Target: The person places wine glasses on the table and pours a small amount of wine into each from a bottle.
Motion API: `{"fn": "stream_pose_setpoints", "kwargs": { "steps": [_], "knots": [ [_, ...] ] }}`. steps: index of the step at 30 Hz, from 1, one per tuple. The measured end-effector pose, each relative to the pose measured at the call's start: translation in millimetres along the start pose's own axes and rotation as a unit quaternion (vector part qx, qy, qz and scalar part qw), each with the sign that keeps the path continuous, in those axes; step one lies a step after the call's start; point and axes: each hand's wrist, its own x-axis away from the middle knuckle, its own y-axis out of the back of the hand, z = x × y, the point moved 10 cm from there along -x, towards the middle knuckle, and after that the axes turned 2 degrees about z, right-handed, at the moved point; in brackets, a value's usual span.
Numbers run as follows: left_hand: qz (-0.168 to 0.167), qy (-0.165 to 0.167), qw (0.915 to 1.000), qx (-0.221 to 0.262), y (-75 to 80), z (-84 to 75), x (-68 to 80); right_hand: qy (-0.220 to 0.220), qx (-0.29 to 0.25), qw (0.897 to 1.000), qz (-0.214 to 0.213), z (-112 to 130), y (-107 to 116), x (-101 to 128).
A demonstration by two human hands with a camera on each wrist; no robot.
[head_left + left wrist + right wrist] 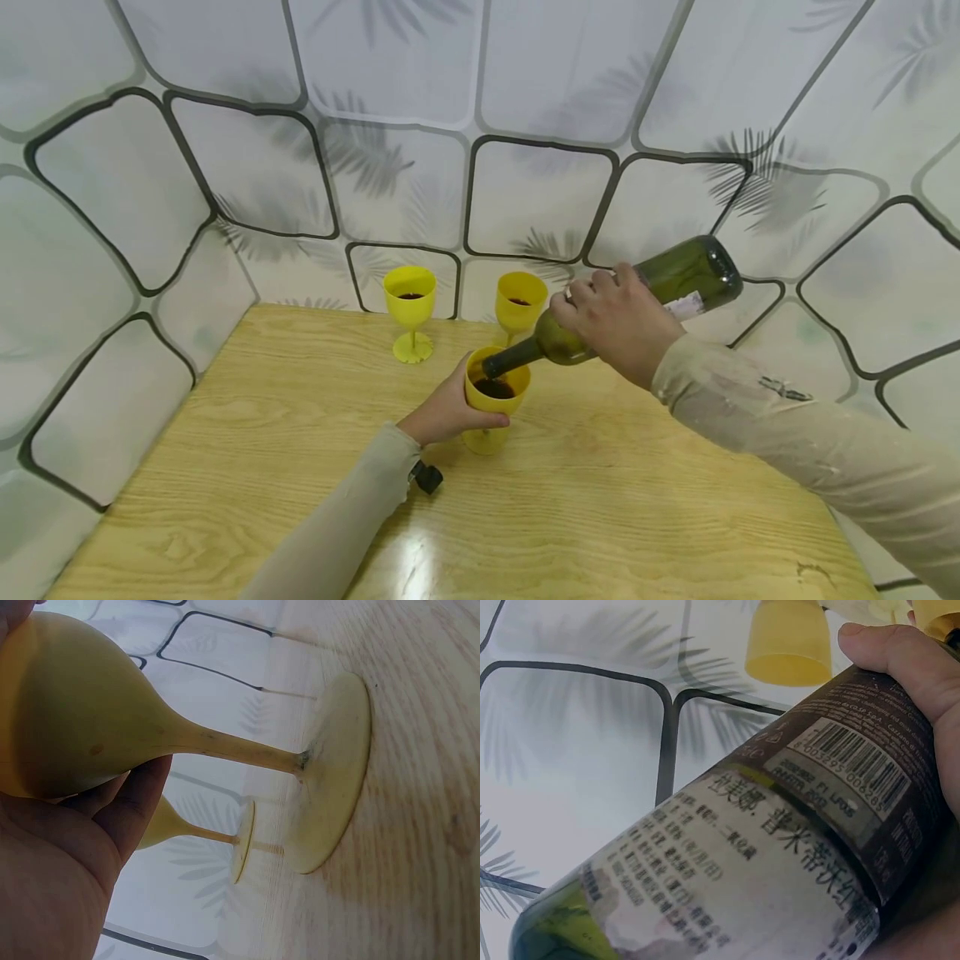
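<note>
The green wine bottle (637, 304) lies tilted well past level, its long axis running from the base up at about 2 o'clock down to the mouth at about 8 o'clock — and that mouth sits right over the rim of the nearest yellow goblet (495, 392), touching it or just above it; the head view does not settle which. The right hand (615, 321) grips the bottle round its shoulder from above, fingers curled over the glass, the thumb pressed beside the barcode on the label (780, 855) in the right wrist view.

The left hand (446, 412) comes at the goblet from 9 o'clock and wraps its bowl, fingers round the far side, palm against the near wall. In the left wrist view the stem and foot (330, 772) stand on the wooden table (300, 467), so the goblet is upright and steadied, not lifted. It is the left hand that is nearer the goblet; the right is one bottle-neck away from it.

Dark red liquid shows inside this goblet, filling roughly the lower part. Two more yellow goblets stand behind it near the wall — one at 11 o'clock (409, 308), one at 12 o'clock (520, 304) — each with a little dark liquid in it. A small black object (428, 477), perhaps a stopper, lies on the table at 7 o'clock from the held goblet, just beside the left sleeve.
</note>
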Motion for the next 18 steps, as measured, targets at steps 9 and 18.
{"fn": "stream_pose_setpoints", "kwargs": {
  "steps": [9, 18],
  "knots": [
    [-0.003, 0.002, 1.0, -0.002, -0.5, -0.1, -0.6, -0.019, -0.06, 0.998, 0.009, -5, -1, 4],
    [-0.008, 0.001, 0.9999, -0.008, 1.1, -0.5, 0.0, -0.033, -0.124, 0.992, -0.015, -9, -7, 13]
  ]
}}
